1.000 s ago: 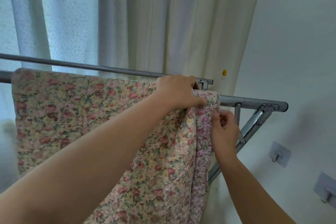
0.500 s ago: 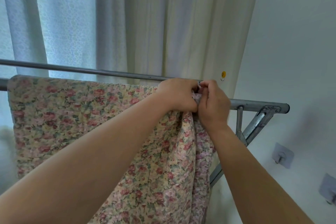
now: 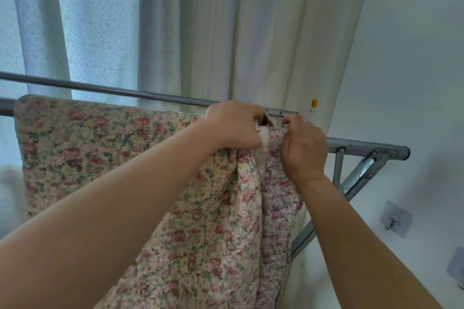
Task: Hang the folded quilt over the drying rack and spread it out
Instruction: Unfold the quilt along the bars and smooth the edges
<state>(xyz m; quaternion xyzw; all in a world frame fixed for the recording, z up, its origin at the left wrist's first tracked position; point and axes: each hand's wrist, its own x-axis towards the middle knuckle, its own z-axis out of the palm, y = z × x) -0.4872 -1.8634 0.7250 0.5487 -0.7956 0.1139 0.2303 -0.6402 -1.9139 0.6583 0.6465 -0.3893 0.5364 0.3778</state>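
Note:
A floral quilt (image 3: 100,148) with a pale lining hangs over the near bar of the grey metal drying rack (image 3: 369,147). Its flat part spreads to the left; its right part bunches into hanging folds. My left hand (image 3: 236,125) grips the quilt's top edge at the bar, fingers curled over the fabric. Just to its right, my right hand (image 3: 305,148) pinches another fold of the quilt's edge. A strip of the lining shows between the two hands.
A second rack bar (image 3: 100,89) runs behind the quilt. Cream and sheer curtains (image 3: 226,32) hang behind the rack. The rack's folding brace (image 3: 356,178) slants down at the right. Adhesive hooks (image 3: 395,218) sit on the white wall at the right.
My right hand rose from below the bar to the quilt's top edge beside my left hand. Both hands now part slightly, and the pale lining shows between them.

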